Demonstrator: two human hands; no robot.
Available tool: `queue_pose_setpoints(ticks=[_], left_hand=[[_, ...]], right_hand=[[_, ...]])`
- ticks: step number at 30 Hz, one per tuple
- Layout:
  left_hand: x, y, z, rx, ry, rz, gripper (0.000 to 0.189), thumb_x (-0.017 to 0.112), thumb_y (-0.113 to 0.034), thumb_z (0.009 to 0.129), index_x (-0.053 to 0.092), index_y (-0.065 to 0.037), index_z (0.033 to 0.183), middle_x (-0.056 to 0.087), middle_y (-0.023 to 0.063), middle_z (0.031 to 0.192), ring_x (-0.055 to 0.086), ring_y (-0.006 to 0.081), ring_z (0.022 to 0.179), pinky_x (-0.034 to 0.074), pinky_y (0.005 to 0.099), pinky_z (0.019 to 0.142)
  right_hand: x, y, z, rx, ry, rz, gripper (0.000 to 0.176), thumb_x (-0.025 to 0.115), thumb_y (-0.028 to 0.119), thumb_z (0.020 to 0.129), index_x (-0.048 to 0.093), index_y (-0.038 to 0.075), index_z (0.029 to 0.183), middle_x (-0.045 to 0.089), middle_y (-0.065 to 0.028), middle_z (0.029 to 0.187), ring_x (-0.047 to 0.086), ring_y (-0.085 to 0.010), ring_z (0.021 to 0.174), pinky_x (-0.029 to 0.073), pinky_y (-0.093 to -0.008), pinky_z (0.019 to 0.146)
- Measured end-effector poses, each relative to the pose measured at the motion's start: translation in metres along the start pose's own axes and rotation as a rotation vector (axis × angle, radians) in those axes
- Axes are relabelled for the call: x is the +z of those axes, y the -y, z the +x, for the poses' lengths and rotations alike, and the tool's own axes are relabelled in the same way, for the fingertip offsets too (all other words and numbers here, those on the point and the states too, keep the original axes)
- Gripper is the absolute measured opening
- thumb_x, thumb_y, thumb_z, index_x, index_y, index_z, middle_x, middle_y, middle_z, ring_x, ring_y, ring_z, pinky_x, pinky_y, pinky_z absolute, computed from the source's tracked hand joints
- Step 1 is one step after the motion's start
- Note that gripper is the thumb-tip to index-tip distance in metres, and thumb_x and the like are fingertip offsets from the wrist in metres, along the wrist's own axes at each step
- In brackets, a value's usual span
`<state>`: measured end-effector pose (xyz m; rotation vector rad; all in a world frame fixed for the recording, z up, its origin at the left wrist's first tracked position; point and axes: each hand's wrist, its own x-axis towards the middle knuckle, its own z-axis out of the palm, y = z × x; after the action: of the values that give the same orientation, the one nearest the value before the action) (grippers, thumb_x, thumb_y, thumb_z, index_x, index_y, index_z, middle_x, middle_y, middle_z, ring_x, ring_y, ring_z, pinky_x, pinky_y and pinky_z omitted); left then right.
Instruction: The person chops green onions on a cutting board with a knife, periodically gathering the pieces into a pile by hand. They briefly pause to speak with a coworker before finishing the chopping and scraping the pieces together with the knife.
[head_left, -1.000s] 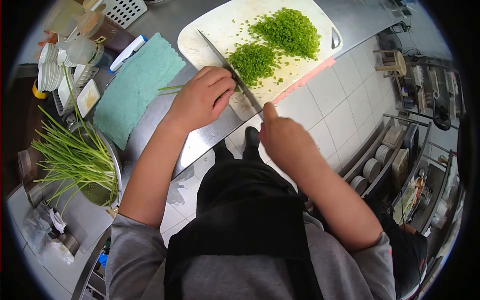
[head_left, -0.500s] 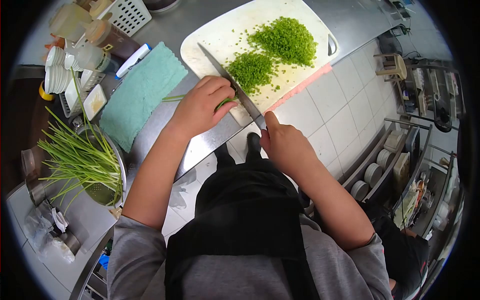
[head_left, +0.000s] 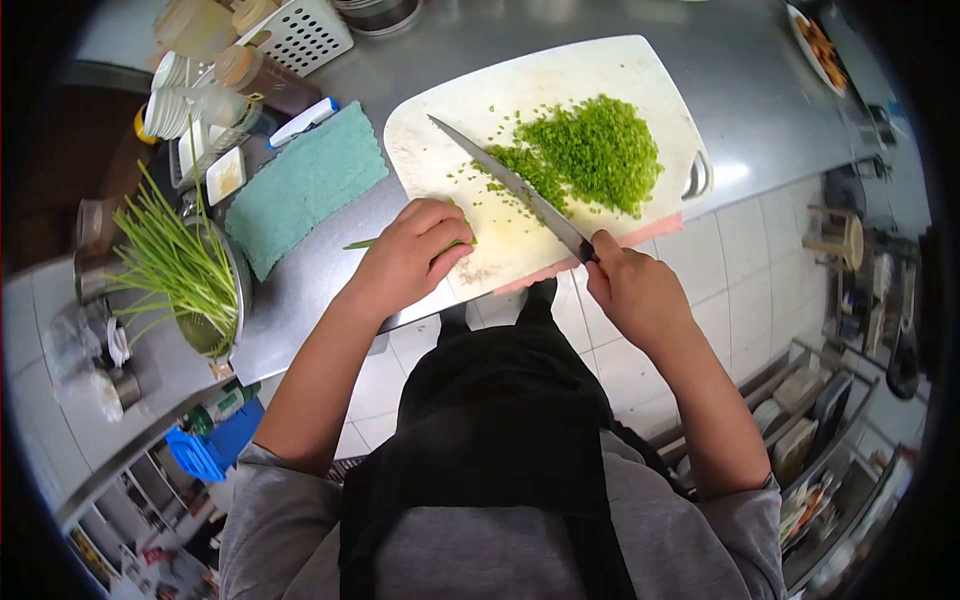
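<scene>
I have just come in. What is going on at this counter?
It looks like green stalks are being cut on a white cutting board. The right hand holds a knife, its blade at the chopped greens. The left hand holds uncut stalks near the board's left edge, apart from the blade. More long stalks sit in a bowl.

A teal cloth point(head_left: 308, 190) lies beside a blue-tipped white tool point(head_left: 301, 123), near a perforated basket point(head_left: 303, 38).

Knife point(head_left: 513, 184) between left hand point(head_left: 412, 252) and greens point(head_left: 605, 152)
</scene>
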<state>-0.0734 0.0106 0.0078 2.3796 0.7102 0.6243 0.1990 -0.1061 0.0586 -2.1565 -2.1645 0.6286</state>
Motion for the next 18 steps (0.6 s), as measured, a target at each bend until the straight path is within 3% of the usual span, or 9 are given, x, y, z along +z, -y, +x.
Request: queue_pose_setpoints(ticks=[9, 11, 18], left_hand=[[0.033, -0.028, 0.039, -0.13, -0.067, 0.035, 0.015, 0.075, -0.006, 0.082, 0.067, -0.008, 0.095, 0.062, 0.0066, 0.106, 0.059, 0.0289, 0.103, 0.051, 0.0396, 0.088], [0.037, -0.032, 0.045, -0.074, -0.086, 0.062, 0.015, 0.075, -0.006, 0.083, 0.067, -0.008, 0.095, 0.062, 0.0065, 0.106, 0.06, 0.0291, 0.102, 0.051, 0.0393, 0.087], [0.029, -0.042, 0.003, -0.162, -0.101, 0.102, 0.016, 0.076, -0.006, 0.081, 0.067, -0.008, 0.095, 0.062, 0.0063, 0.104, 0.061, 0.0286, 0.099, 0.052, 0.0389, 0.085]], right_hand=[[-0.038, -0.057, 0.041, -0.113, 0.06, -0.01, 0.018, 0.058, 0.018, 0.095, 0.05, 0.004, 0.103, 0.067, -0.018, 0.075, 0.068, -0.0376, 0.068, 0.055, -0.0495, 0.061], [-0.044, -0.057, 0.044, -0.104, 0.097, -0.016, 0.018, 0.057, 0.018, 0.096, 0.05, 0.003, 0.102, 0.067, -0.0184, 0.075, 0.068, -0.0381, 0.069, 0.055, -0.0506, 0.062], [-0.025, -0.025, 0.03, -0.225, 0.096, 0.136, 0.02, 0.055, 0.019, 0.097, 0.051, 0.001, 0.104, 0.067, -0.0202, 0.076, 0.068, -0.0388, 0.072, 0.055, -0.0513, 0.066]])
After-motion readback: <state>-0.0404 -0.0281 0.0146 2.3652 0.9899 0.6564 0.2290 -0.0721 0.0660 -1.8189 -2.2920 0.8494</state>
